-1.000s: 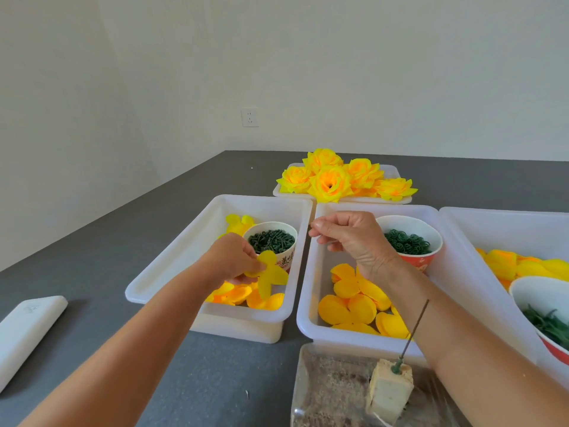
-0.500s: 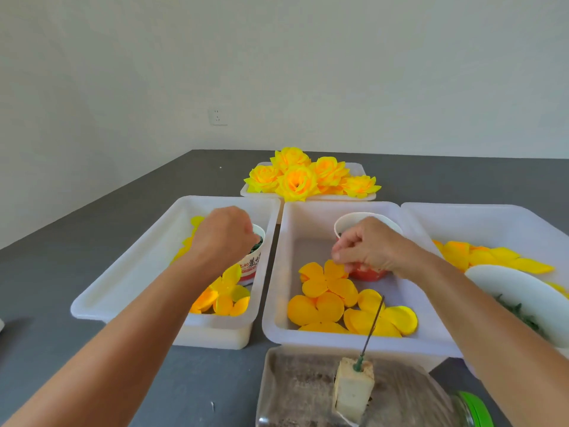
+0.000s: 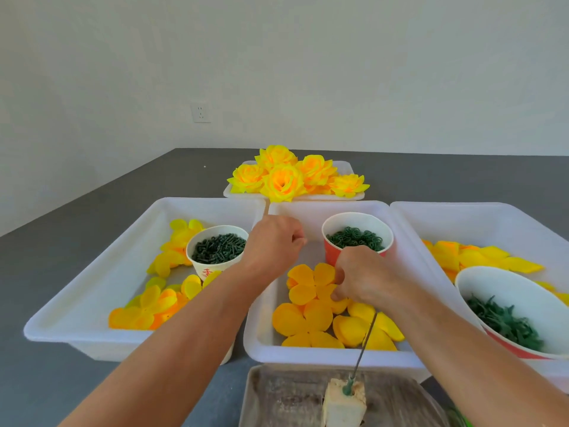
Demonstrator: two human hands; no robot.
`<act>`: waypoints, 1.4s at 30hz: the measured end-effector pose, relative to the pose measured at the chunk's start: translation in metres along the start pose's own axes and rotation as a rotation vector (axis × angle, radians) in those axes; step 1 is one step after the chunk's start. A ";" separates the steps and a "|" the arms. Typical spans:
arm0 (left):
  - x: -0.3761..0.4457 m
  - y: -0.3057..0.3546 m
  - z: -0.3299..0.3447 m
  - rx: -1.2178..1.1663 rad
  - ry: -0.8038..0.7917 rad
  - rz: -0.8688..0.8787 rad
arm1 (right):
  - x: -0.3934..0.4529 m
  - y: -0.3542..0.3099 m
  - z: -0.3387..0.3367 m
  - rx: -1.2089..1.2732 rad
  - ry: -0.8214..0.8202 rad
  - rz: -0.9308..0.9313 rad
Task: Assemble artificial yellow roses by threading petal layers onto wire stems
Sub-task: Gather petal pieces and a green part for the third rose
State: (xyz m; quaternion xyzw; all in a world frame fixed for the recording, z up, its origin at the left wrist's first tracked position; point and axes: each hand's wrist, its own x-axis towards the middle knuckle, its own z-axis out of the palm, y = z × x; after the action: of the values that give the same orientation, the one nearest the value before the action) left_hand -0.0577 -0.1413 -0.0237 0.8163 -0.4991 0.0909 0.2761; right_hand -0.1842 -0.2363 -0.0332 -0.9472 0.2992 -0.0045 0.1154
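Orange-yellow petal layers point(image 3: 308, 322) lie in the middle white bin point(image 3: 323, 354). My right hand point(image 3: 366, 278) reaches into that bin and pinches the edge of the top petal layer point(image 3: 309, 285). Over the gap between the left bin point(image 3: 92, 291) and the middle bin, my left hand point(image 3: 274, 245) hovers with its fingers curled and fingertips together; nothing shows between them. A thin wire stem point(image 3: 365, 349) stands tilted in a foam block point(image 3: 343, 405) on a tray point(image 3: 277, 399) at the near edge.
The left bin holds yellow petals and a paper cup of dark green pieces point(image 3: 217, 249). A red cup of green rings point(image 3: 357, 237) stands in the middle bin. The right bin point(image 3: 492, 217) has petals and a bowl of green leaves point(image 3: 508, 322). Finished roses point(image 3: 283, 180) lie behind.
My left hand has moved right from the cup in the left bin, and the yellow petal it held a second ago is out of sight. My right hand dropped to the petals and pinched one.
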 end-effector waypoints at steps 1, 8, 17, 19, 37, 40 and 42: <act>-0.001 -0.001 0.001 -0.011 0.005 0.007 | 0.000 0.000 0.000 0.010 0.009 0.007; -0.003 -0.004 0.001 -0.101 0.022 0.063 | -0.001 0.003 0.001 0.040 0.012 0.028; -0.003 -0.003 -0.001 -0.246 0.014 0.078 | -0.001 0.010 -0.011 0.455 0.174 -0.038; -0.002 -0.004 -0.002 -0.292 -0.017 0.073 | 0.000 0.011 -0.013 0.520 0.226 -0.041; -0.005 -0.004 -0.014 -0.918 -0.073 -0.128 | -0.001 0.013 -0.018 1.082 0.297 -0.072; -0.004 -0.006 -0.014 -1.004 -0.008 -0.164 | -0.001 0.012 -0.021 1.307 0.180 -0.138; -0.003 -0.006 -0.014 -1.015 -0.007 -0.169 | 0.000 0.013 -0.022 1.325 0.193 -0.150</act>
State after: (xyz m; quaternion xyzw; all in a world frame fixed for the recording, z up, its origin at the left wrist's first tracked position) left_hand -0.0529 -0.1294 -0.0157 0.6171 -0.4138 -0.1883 0.6423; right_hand -0.1935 -0.2510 -0.0150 -0.6898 0.1757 -0.2798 0.6442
